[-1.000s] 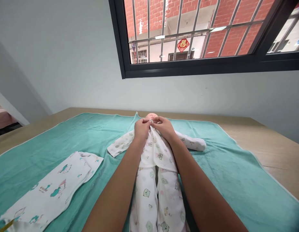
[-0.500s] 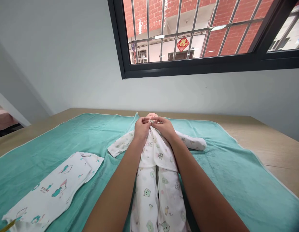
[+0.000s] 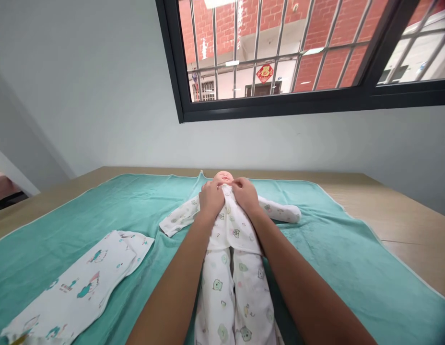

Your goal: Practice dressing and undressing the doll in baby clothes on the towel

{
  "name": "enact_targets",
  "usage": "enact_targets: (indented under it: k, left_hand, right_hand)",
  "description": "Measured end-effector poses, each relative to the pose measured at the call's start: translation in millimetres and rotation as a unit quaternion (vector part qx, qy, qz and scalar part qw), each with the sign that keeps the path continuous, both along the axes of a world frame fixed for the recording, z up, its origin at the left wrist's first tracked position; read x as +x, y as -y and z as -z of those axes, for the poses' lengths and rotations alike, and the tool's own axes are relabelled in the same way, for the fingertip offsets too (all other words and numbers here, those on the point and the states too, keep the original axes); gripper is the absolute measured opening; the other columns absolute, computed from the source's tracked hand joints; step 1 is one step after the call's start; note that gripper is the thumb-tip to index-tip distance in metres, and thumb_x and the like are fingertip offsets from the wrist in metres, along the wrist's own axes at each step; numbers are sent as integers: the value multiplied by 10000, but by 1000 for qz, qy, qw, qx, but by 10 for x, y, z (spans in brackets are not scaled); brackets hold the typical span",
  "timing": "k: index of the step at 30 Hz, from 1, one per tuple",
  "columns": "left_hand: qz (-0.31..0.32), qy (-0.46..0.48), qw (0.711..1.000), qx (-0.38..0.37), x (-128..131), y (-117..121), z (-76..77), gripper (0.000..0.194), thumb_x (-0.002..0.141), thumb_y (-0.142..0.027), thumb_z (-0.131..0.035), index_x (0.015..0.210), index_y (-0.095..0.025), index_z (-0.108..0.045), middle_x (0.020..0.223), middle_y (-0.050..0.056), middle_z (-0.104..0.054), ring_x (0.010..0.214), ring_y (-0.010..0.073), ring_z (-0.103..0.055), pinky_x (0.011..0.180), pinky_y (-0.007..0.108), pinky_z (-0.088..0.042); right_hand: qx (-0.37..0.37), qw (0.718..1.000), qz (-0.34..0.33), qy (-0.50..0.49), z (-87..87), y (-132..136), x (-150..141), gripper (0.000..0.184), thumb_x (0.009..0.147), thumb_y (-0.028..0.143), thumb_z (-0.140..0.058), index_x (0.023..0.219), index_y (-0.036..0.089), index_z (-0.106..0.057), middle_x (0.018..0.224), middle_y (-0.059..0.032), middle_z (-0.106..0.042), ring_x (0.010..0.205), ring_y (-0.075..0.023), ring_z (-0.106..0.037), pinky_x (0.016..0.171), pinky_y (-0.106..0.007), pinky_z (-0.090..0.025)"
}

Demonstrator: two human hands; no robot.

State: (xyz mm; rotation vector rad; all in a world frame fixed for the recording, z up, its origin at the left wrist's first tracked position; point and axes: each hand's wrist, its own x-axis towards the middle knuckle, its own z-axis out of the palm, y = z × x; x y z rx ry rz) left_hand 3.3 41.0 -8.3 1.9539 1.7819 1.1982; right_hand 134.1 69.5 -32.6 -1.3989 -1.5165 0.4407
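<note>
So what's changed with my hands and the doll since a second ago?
Your left hand and right hand, nearly meeting at the shirt collar before, have parted to either side, showing more of the doll's face. Whether either grips cloth now is unclear. The sleeves, pants and folded printed garment stayed put.

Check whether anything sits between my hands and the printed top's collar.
Nothing visible does: your left hand and right hand are both at the collar. The other white garment lies off to the left, on the green cloth.
</note>
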Motion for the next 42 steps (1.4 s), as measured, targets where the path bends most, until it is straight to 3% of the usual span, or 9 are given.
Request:
enact_targets:
  k: [5,11,15,19,23,27,32,37,42]
  left_hand:
    - [74,-48,994,68,-57,255,62,443,1020,-356,-241,1117,-238,-657,1280,74,-632,1263,248,-503,1055,453,-395]
    - [190,-64,979,-40,-435,784,270,569,996,-480,-327,1487,-198,-385,1630,93,-195,1509,245,-145,1219,468,-167]
    - [258,-78,963,-20,-596,1285,391,588,953,-495,-453,1488,-259,-387,1638,60,-170,1519,254,-70,1223,504,-133]
    - [249,-31,968,19,-651,1562,460,463,935,-349,-513,1389,-260,-486,1600,92,-276,1488,262,-216,1192,498,-257]
    - [167,-18,983,68,-677,1593,478,310,927,-243,-486,1226,-236,-565,1411,113,-485,1332,249,-453,1098,448,-407]
    - [164,-67,978,109,-750,1571,533,261,896,-187,-495,1129,-237,-600,1204,91,-583,1159,240,-556,997,406,-472]
    - [129,-1,991,30,-831,1495,656,252,863,-193,-513,1109,-225,-552,1155,74,-583,1097,226,-567,931,376,-481]
    - [93,65,988,-104,-819,1449,600,145,902,-318,-465,844,-217,-552,855,10,-616,816,201,-585,743,321,-471]
    - [83,88,988,-98,-861,1537,502,191,901,-323,-433,789,-224,-553,769,-12,-608,741,186,-557,680,286,-430]
  right_hand:
    - [22,957,-13,289,291,348,477,398,995,307,-325,1239,181,-614,1205,-112,-655,1129,-235,-568,990,-356,-384]
    - [75,868,22,491,504,910,1266,439,949,247,-436,1358,104,-507,1334,-162,-580,1188,-295,-541,1037,-430,-369]
    - [82,883,74,457,557,1027,1486,387,922,179,-414,1262,135,-593,1270,-147,-620,1146,-291,-562,984,-426,-429]
    - [115,901,97,408,502,1122,1485,374,917,206,-451,1260,141,-586,1292,-168,-592,1184,-312,-535,978,-443,-433]
    - [142,919,-57,362,337,1389,1268,221,970,326,-461,1024,180,-618,1113,-123,-643,1005,-246,-594,854,-372,-464]
    - [49,883,-267,383,260,1601,1043,224,944,403,-532,864,200,-585,888,-40,-624,783,-170,-561,645,-272,-402]
    - [15,886,-241,395,301,1589,966,130,870,308,-601,825,192,-564,859,-21,-612,730,-151,-537,608,-261,-324]
    - [5,884,-267,385,314,1582,926,105,884,175,-503,843,200,-597,870,-20,-649,753,-157,-584,616,-264,-321]
    - [35,887,-293,356,330,1598,964,174,902,169,-452,849,200,-615,855,-35,-662,721,-159,-588,624,-268,-343]
